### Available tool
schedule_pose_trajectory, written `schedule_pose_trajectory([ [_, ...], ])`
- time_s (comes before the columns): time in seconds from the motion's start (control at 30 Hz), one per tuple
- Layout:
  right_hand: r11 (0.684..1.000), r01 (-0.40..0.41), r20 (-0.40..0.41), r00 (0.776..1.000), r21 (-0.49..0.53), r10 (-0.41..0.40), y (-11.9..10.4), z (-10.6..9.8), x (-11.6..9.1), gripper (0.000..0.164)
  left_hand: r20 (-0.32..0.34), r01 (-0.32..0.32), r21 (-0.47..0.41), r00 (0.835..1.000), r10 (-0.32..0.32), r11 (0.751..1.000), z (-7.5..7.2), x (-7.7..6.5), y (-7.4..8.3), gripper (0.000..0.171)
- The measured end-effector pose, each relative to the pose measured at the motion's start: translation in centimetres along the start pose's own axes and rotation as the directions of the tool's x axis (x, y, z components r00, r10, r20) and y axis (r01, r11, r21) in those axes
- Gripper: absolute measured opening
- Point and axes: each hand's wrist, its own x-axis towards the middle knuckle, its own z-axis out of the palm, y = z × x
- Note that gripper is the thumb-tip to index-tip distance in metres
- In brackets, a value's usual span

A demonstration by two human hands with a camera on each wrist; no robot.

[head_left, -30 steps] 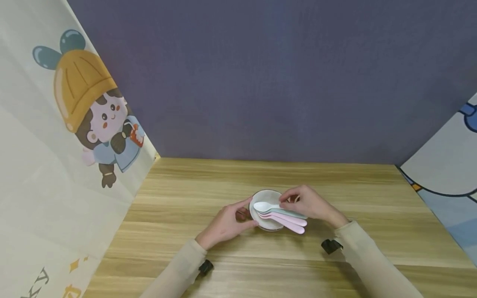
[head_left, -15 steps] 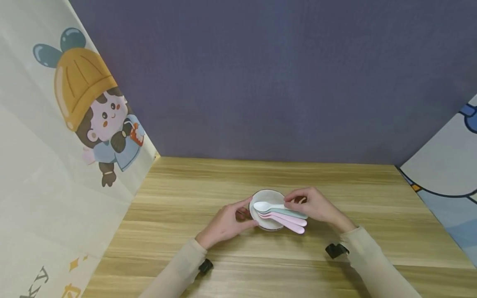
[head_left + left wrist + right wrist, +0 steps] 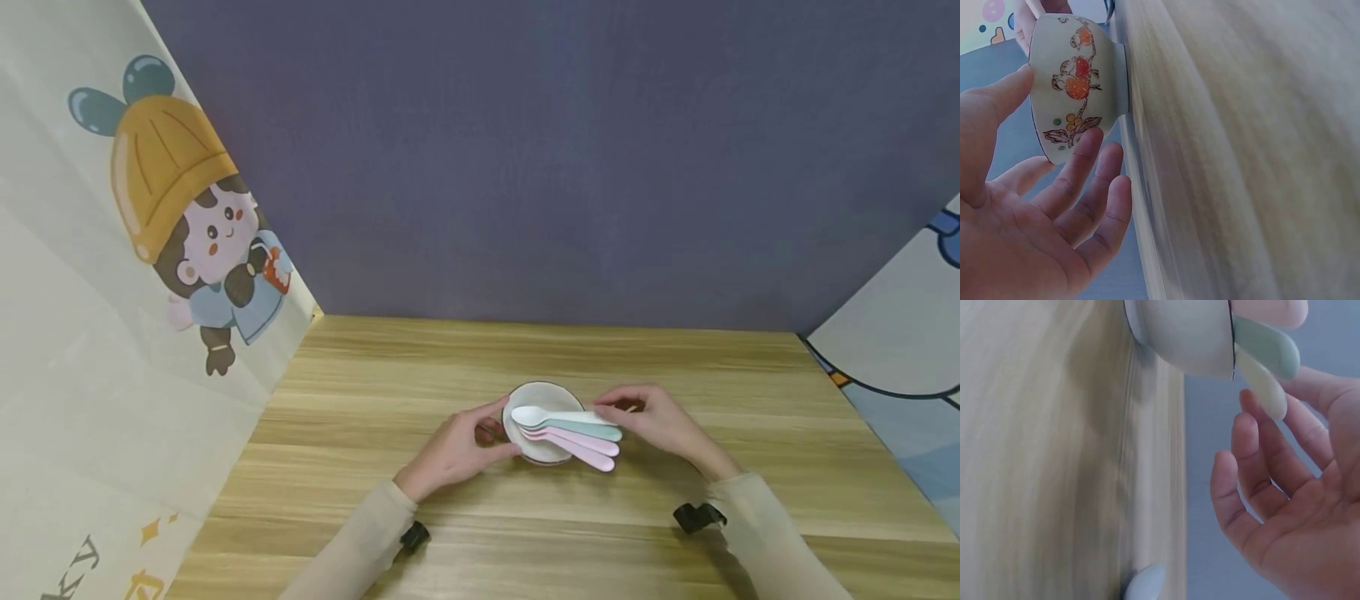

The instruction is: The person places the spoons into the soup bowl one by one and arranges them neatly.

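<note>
A white bowl (image 3: 542, 393) with a dark rim stands on the table; orange and red fruit decorates its side in the left wrist view. My left hand (image 3: 459, 454) holds the bowl's left side between thumb and fingers. Several spoons lean together in the bowl, handles over its right rim: a white spoon (image 3: 531, 417), a pale green spoon (image 3: 600, 431) and two pink spoons (image 3: 596, 458). With thumb and index finger, my right hand (image 3: 651, 419) pinches the white spoon near its handle end; the other fingers are loosely bent in the right wrist view.
The wood-grain table (image 3: 450, 358) meets a dark grey-blue panel (image 3: 480, 167) at its back. Cartoon-printed sheets (image 3: 90, 400) flank both sides. A small pale rounded thing (image 3: 1145, 584), unclear in kind, shows low in the right wrist view.
My right hand has slid to the right along the white spoon's handle, baring more of it. The bowl, the spoons and my left hand stay nearly still.
</note>
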Motion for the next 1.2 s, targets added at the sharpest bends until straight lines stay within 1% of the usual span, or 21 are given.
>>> schedule_pose_trajectory([
  [0.13,1.0,-0.011,-0.023,1.0,0.024,0.012,0.6,-0.3,-0.6,0.031,-0.001,-0.003,0.008,1.0,0.003,1.0,0.0,0.0,0.0,0.08],
  [0.27,0.998,-0.045,-0.03,0.999,0.046,0.046,0.9,-0.6,-1.1,0.035,0.0,0.008,0.025,1.0,-0.008,1.0,0.0,-0.1,0.1,0.08],
  [0.37,0.997,-0.067,-0.036,0.997,0.04,0.069,1.1,-0.7,-1.5,0.037,0.0,0.01,0.034,1.0,-0.01,0.999,0.1,-0.1,0.1,0.081],
  [0.5,0.995,-0.094,-0.039,0.995,0.042,0.095,1.3,-0.9,-2.0,0.037,-0.002,0.013,0.035,1.0,-0.013,0.999,0.1,-0.1,0.0,0.081],
  [0.73,0.989,-0.117,-0.038,0.992,0.089,0.121,2.0,-1.3,-2.8,0.036,-0.005,0.011,0.025,1.0,-0.011,1.0,0.1,-0.1,-0.1,0.08],
  [1.0,0.983,-0.155,-0.024,0.987,0.096,0.158,3.2,-1.9,-4.0,0.041,-0.002,0.011,0.017,1.0,-0.011,1.0,0.1,-0.2,0.0,0.08],
  [1.1,0.981,-0.166,-0.032,0.985,0.1,0.17,3.7,-2.3,-4.4,0.042,-0.003,0.014,0.015,1.0,-0.014,1.0,0.0,-0.2,0.1,0.08],
  [1.2,0.982,-0.171,-0.038,0.984,0.082,0.175,4.1,-2.8,-4.9,0.042,-0.002,0.015,0.009,1.0,-0.015,1.0,0.0,-0.2,0.1,0.08],
])
